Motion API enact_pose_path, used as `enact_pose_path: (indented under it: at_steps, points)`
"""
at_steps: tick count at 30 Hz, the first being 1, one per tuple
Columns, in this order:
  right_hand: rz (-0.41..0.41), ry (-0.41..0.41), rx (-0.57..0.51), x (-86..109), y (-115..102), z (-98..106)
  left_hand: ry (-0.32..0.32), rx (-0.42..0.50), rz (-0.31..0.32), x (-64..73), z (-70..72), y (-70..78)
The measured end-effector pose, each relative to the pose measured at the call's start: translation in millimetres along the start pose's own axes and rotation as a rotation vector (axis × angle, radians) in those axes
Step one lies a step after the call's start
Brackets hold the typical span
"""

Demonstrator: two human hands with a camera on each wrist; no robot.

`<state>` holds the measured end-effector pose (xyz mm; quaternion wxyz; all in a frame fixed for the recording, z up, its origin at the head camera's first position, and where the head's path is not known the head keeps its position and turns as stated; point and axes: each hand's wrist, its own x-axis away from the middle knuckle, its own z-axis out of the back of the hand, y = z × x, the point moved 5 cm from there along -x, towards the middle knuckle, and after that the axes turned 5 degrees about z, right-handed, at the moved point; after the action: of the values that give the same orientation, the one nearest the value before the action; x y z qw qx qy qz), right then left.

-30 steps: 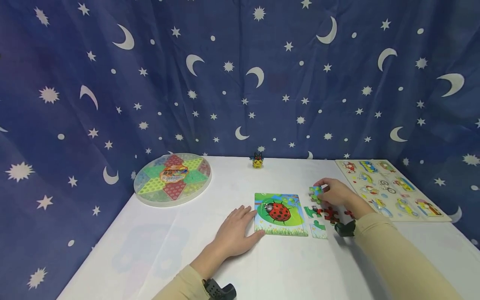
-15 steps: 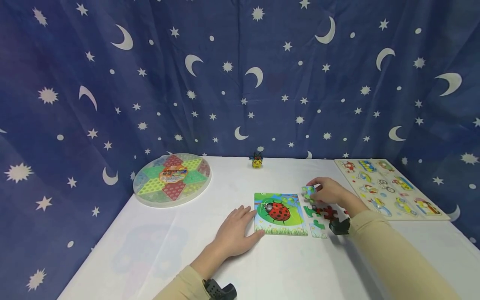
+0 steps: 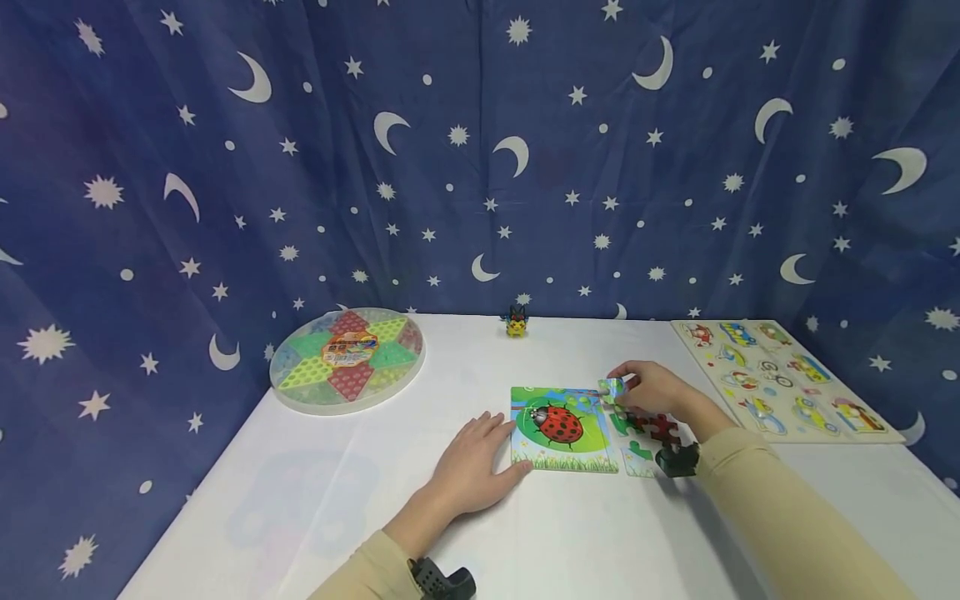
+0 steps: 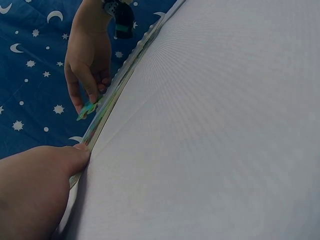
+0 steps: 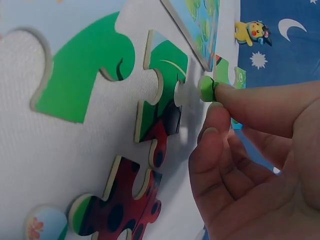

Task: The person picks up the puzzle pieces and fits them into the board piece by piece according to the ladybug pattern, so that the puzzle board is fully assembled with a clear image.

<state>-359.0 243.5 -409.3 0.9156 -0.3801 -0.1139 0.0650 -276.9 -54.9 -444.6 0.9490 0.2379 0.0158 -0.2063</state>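
Observation:
A square ladybug picture board [image 3: 560,460] lies on the white table. My left hand [image 3: 471,468] rests at its left edge, fingers extended and the thumb at the near corner. In the left wrist view that thumb [image 4: 75,159] touches the board's edge. Past the board's far right corner, my right hand [image 3: 662,392] pinches a green-and-blue jigsaw piece [image 3: 611,390] between thumb and fingers. The right wrist view shows the same piece [image 5: 222,70] tilted, above the table. Under that hand lie a green-and-red piece [image 5: 172,60], a red spotted piece [image 5: 116,202] and a green-and-pale-blue piece [image 5: 92,67].
At the back left sits a round Chinese checkers board [image 3: 348,400]. A small yellow figurine [image 3: 516,323] stands near the table's back edge. A pale picture board with vehicles [image 3: 787,375] lies at the right. Behind the table hangs a blue star-and-moon curtain [image 3: 450,183].
My right hand has moved left with the jigsaw piece, from beyond the loose pieces to beside the ladybug board's far right corner. My left hand has stayed in place.

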Motion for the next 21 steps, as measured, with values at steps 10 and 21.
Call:
enact_pose_path:
  at_steps: [10,21]
  points:
    - [0.036,-0.01,0.056,-2.6,-10.7,-3.1,-0.004,-0.005,-0.007,-0.5,0.2,0.1]
    - [0.024,-0.016,0.108,-4.3,-11.4,-10.1,-0.005,-0.002,-0.006,-0.9,1.4,2.2]
